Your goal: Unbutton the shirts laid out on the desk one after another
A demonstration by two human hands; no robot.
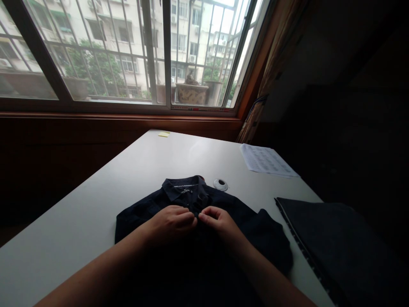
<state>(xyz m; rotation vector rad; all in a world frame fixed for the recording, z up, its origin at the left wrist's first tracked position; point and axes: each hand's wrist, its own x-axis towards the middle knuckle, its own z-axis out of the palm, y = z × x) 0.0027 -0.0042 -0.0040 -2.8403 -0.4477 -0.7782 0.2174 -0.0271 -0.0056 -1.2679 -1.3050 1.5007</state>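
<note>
Could not see the stretch of placket on the dark shirt (150,211) pinched under the left hand (172,221) and right hand (219,221). Lost the shirt's lower half beneath both forearms and past the bottom edge. Could not read the print on the paper sheet (266,160) or the collar label. Could not identify the dark flat item (338,243) at the right of the desk (96,213), shadowed and cropped by the edge.
</note>
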